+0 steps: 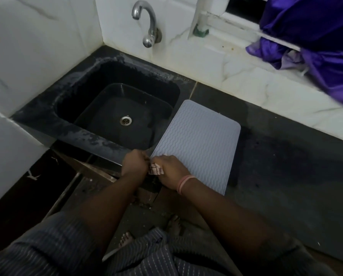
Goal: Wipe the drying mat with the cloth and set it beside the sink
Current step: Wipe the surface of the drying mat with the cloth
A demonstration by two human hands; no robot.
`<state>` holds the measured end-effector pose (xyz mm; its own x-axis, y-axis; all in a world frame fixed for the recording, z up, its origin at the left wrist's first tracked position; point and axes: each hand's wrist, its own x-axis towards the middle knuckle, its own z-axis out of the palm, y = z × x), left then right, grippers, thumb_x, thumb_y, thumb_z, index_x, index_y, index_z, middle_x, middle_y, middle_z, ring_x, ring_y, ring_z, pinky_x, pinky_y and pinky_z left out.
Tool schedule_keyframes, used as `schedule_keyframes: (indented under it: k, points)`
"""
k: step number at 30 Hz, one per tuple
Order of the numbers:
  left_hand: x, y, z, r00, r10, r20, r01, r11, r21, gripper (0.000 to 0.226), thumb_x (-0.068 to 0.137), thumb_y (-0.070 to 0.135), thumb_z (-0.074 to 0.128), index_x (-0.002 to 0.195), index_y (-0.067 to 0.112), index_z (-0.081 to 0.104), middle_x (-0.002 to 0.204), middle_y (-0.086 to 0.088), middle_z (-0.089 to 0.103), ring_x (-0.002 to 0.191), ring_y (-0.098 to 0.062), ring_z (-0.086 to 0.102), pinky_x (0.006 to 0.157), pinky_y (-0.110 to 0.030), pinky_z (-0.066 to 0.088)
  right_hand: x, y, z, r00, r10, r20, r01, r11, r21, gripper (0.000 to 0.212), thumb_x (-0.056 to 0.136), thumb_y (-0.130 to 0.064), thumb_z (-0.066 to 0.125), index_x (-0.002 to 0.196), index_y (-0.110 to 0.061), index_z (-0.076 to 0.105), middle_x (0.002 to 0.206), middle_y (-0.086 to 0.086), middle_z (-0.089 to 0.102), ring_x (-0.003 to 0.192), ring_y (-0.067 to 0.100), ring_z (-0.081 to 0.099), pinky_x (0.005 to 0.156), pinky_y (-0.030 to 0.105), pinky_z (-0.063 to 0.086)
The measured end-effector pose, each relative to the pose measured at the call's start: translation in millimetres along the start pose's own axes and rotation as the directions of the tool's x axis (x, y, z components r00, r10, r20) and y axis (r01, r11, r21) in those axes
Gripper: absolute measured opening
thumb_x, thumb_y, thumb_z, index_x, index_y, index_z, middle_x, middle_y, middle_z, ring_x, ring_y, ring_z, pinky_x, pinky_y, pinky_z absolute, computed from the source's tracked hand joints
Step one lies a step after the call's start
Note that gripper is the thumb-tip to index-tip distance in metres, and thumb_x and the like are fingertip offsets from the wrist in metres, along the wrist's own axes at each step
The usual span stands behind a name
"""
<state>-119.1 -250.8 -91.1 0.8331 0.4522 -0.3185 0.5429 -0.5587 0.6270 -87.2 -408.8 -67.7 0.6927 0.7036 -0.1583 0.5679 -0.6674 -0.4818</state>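
Note:
A pale grey drying mat (pixel 198 136) with a wavy ribbed pattern lies flat on the dark counter, just right of the black sink (pixel 114 108). A small pinkish checked cloth (pixel 155 169) is bunched between my two hands at the mat's near left corner. My left hand (pixel 134 163) is closed on the cloth's left end, over the counter's front edge. My right hand (pixel 171 170), with a pink band on the wrist, grips the cloth's right part and rests on the mat's near corner. Most of the cloth is hidden by my fingers.
A metal tap (pixel 146 22) juts from the white tiled wall above the sink. Purple fabric (pixel 314 40) hangs over the window ledge at the back right. The dark counter (pixel 286 166) stretches to the right of the mat. Below the edge, bare feet stand on the floor.

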Motion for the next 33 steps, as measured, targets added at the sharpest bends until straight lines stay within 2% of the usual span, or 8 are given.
schedule_keyframes:
  k: [5,11,14,21,25,29,31,33]
  points:
    - [9.4,-3.7,2.2,0.999,-0.048,0.014,0.049,0.999,-0.025,0.012,0.082,0.017,0.065,0.075,0.016,0.075,0.082,-0.009,0.075,0.084,-0.031,0.073,0.075,-0.035,0.059,-12.1,3.3,-2.7,1.0,-0.017,0.025,0.018,0.998,-0.052,0.033,0.084,-0.009,0.068,0.115,-0.021,0.067,0.111,0.011,0.067,0.101,0.036,0.061,0.094,0.047,0.051]
    - [9.9,-1.8,1.1,1.0,-0.025,0.006,0.025,0.998,-0.062,0.016,0.086,0.013,0.064,0.076,0.013,0.077,0.081,-0.008,0.076,0.082,-0.028,0.072,0.076,-0.032,0.057,-60.6,44.5,-13.5,1.0,-0.001,0.031,0.004,0.997,-0.079,0.032,0.083,-0.013,0.068,0.114,-0.018,0.067,0.107,0.008,0.068,0.094,0.032,0.063,0.086,0.043,0.052]
    - [10.2,-3.0,3.3,1.0,-0.013,0.008,0.014,0.997,-0.079,0.015,0.086,0.011,0.065,0.077,0.012,0.077,0.084,-0.01,0.076,0.084,-0.029,0.071,0.076,-0.03,0.052,-93.8,60.6,-17.2,0.999,0.049,0.004,-0.048,0.994,-0.094,0.039,0.084,-0.014,0.064,0.122,-0.017,0.068,0.117,0.008,0.069,0.095,0.034,0.063,0.088,0.045,0.052]
    - [11.2,-3.8,3.9,1.0,0.019,0.022,-0.017,0.998,-0.058,0.012,0.086,0.01,0.066,0.08,0.006,0.076,0.085,-0.014,0.075,0.086,-0.032,0.07,0.073,-0.029,0.048,-145.4,79.7,-25.6,0.98,0.194,-0.036,-0.196,0.975,-0.109,0.034,0.083,-0.012,0.069,0.117,-0.013,0.071,0.115,0.01,0.071,0.1,0.034,0.067,0.091,0.042,0.052]
    - [8.2,0.0,6.3,1.0,0.027,-0.004,-0.027,0.999,-0.037,0.014,0.087,0.01,0.064,0.082,0.005,0.076,0.089,-0.018,0.075,0.09,-0.038,0.07,0.078,-0.035,0.052,-162.0,85.6,-23.9,0.947,0.316,-0.053,-0.32,0.94,-0.116,0.025,0.089,-0.027,0.068,0.113,-0.022,0.069,0.109,0.003,0.07,0.096,0.028,0.067,0.088,0.037,0.053]
    - [6.6,0.4,7.2,0.999,0.053,-0.005,-0.053,0.998,-0.022,0.015,0.09,0.007,0.063,0.086,-0.002,0.075,0.092,-0.023,0.074,0.092,-0.041,0.069,0.074,-0.034,0.047,-175.9,84.6,-31.2,0.899,0.433,-0.064,-0.437,0.888,-0.141,0.023,0.088,-0.022,0.069,0.111,-0.018,0.067,0.105,0.005,0.068,0.094,0.027,0.066,0.082,0.033,0.051]
    - [5.2,2.0,7.7,0.997,0.073,-0.024,-0.073,0.997,0.007,0.017,0.091,0.008,0.062,0.09,-0.002,0.075,0.097,-0.027,0.073,0.096,-0.044,0.069,0.08,-0.041,0.053,-176.3,85.8,-36.7,0.852,0.515,-0.092,-0.524,0.841,-0.138,0.026,0.09,-0.022,0.067,0.114,-0.014,0.064,0.109,0.007,0.067,0.098,0.027,0.065,0.082,0.032,0.051]
    - [-2.3,8.6,10.6,0.996,0.077,-0.046,-0.075,0.996,0.054,0.02,0.094,0.011,0.059,0.096,-0.002,0.074,0.102,-0.028,0.072,0.1,-0.046,0.068,0.085,-0.046,0.055,-172.0,90.6,-47.3,0.774,0.61,-0.172,-0.618,0.786,0.005,0.03,0.092,-0.027,0.07,0.115,-0.009,0.062,0.107,0.003,0.065,0.097,0.021,0.063,0.082,0.03,0.048]
